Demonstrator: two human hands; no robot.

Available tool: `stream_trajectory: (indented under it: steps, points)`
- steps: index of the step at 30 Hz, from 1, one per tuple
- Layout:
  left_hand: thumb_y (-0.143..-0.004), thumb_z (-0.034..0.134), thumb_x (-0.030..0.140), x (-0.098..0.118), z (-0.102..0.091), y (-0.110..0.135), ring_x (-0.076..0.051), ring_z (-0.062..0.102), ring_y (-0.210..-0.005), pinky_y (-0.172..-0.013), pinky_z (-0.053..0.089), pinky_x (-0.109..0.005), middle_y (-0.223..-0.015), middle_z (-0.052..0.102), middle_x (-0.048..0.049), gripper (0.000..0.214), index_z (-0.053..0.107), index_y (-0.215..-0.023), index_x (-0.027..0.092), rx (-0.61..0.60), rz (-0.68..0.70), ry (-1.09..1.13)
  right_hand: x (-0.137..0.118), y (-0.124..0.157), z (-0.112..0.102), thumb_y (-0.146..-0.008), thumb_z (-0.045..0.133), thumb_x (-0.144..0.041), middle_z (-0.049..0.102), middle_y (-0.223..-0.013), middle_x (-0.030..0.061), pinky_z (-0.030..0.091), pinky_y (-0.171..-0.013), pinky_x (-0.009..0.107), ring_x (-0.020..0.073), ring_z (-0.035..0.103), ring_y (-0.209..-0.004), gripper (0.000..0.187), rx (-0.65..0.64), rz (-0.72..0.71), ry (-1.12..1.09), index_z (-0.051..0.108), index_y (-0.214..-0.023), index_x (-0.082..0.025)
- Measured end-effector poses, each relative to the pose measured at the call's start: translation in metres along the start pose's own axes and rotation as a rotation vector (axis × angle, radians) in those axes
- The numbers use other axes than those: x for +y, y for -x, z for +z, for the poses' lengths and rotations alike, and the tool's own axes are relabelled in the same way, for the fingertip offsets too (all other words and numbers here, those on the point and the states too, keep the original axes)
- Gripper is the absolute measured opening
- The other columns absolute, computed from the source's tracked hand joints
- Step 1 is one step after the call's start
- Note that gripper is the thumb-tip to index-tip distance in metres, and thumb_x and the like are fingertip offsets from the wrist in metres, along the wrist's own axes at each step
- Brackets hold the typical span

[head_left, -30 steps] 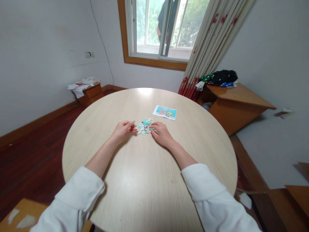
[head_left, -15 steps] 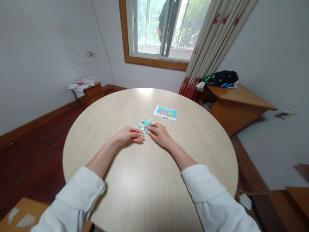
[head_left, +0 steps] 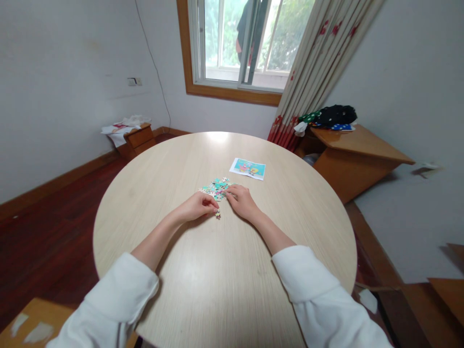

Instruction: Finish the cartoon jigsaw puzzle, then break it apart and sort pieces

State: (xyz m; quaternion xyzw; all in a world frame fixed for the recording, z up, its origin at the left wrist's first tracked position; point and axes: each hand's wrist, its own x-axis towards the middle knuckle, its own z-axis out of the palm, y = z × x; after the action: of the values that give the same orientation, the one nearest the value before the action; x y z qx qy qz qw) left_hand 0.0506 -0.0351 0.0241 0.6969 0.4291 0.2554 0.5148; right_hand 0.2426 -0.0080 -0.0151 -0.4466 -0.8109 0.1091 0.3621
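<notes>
A small heap of jigsaw puzzle pieces (head_left: 218,185), turquoise, white and pink, lies spread near the middle of the round table (head_left: 213,285). At its near left edge my left hand (head_left: 200,206) is closed in a pinch on a puzzle piece (head_left: 218,214) with yellowish colours, held just in front of the heap. My right hand (head_left: 242,199) rests at the heap's right side, its bent fingers somewhat apart and touching pieces there. Its palm hides part of the heap's right edge.
Beyond the heap lies a printed cartoon picture (head_left: 248,168). A wooden cabinet (head_left: 358,164) with piled cloth (head_left: 335,116) stands tilted to the right, beside a curtain (head_left: 308,72). A small wooden cabinet (head_left: 140,140) is at the far left. Someone dark-clothed (head_left: 244,29) shows outside the window.
My left hand has drawn slightly towards me with the puzzle piece, its fingers closing tighter. My right hand has shifted slightly right, uncovering more of the heap.
</notes>
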Motion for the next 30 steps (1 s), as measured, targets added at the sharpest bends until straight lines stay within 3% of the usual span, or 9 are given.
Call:
stream_trajectory:
  steps: [6, 15, 18, 24, 30]
  points:
    - [-0.068, 0.061, 0.018, -0.006, 0.005, -0.004, -0.011, 0.056, -0.057, -0.056, 0.042, -0.022, -0.06, 0.066, -0.0019, 0.008, 0.067, -0.064, 0.015, 0.025, 0.103, -0.139, 0.001, -0.002, -0.003, -0.082, 0.052, -0.027, 0.065, -0.074, 0.0031, 0.045, -0.07, 0.029, 0.0156, 0.059, -0.072, 0.019, 0.123, 0.167, -0.153, 0.064, -0.07, -0.019]
    - [-0.069, 0.06, 0.02, -0.018, 0.007, -0.007, -0.011, 0.05, -0.052, -0.052, 0.037, -0.022, -0.054, 0.058, 0.0021, 0.007, 0.066, -0.069, 0.016, 0.058, 0.139, -0.266, 0.0, -0.003, -0.003, -0.082, 0.05, -0.027, 0.061, -0.068, 0.0018, 0.043, -0.066, 0.028, 0.0148, 0.056, -0.066, 0.021, 0.133, 0.237, -0.184, 0.059, -0.065, -0.018]
    - [-0.071, 0.059, 0.023, -0.017, 0.009, -0.008, -0.011, 0.049, -0.054, -0.054, 0.037, -0.022, -0.057, 0.058, 0.0015, 0.01, 0.066, -0.07, 0.016, 0.076, 0.164, -0.282, -0.002, -0.003, -0.005, -0.082, 0.049, -0.026, 0.061, -0.068, 0.002, 0.044, -0.069, 0.029, 0.0155, 0.056, -0.069, 0.02, 0.122, 0.193, -0.183, 0.058, -0.066, -0.018]
    - [-0.075, 0.055, 0.036, -0.016, 0.008, -0.013, -0.01, 0.047, -0.053, -0.052, 0.035, -0.023, -0.058, 0.057, 0.0011, 0.024, 0.062, -0.07, 0.014, 0.318, 0.161, -0.123, -0.015, -0.002, -0.004, -0.082, 0.055, -0.025, 0.066, -0.083, 0.0044, 0.042, -0.084, 0.034, 0.0173, 0.058, -0.086, 0.016, 0.065, -0.018, -0.246, 0.061, -0.068, -0.02]
    - [-0.067, 0.063, 0.037, -0.018, 0.007, -0.016, -0.012, 0.053, -0.061, -0.058, 0.041, -0.024, -0.067, 0.063, -0.0011, 0.024, 0.062, -0.073, 0.013, 0.265, 0.197, 0.076, -0.021, 0.0, 0.003, -0.083, 0.056, -0.03, 0.067, -0.085, 0.0057, 0.043, -0.084, 0.035, 0.0173, 0.059, -0.086, 0.019, 0.038, -0.082, -0.299, 0.064, -0.07, -0.02]
